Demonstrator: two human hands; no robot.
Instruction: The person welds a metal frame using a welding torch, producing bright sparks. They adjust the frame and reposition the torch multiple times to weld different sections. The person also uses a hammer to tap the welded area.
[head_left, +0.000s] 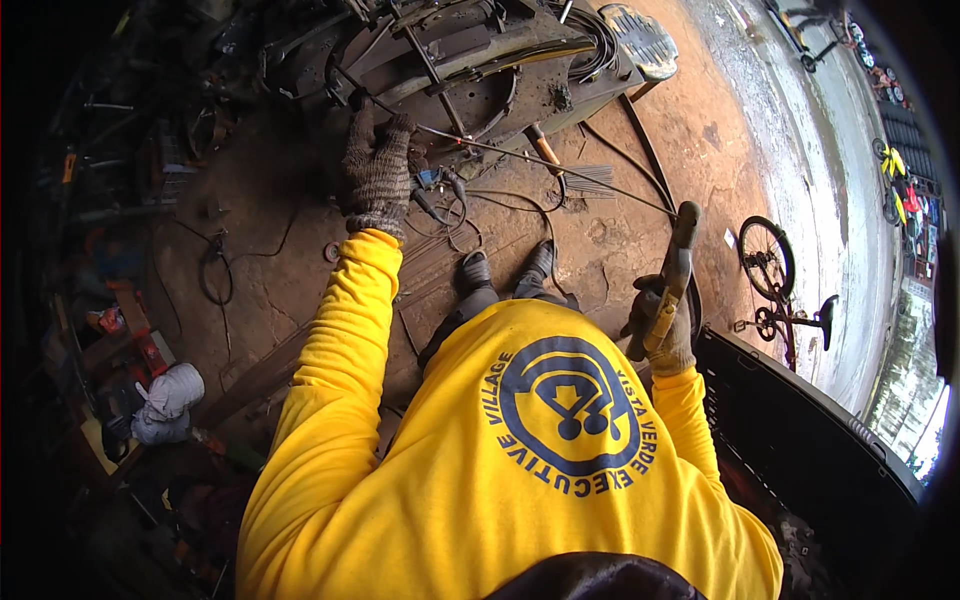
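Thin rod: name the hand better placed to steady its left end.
Probably the left hand: it is beside that end of the thin rod; the right hand is near the opposite end.

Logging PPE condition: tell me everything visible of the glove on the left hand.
The glove looks like ribbed knit, mottled grey-brown, darker toward the fingers. Worn on the left hand, it points away from the body, its cuff meeting the yellow sleeve. Its fingers are by the dark metalwork; contact is unclear in the shadow.
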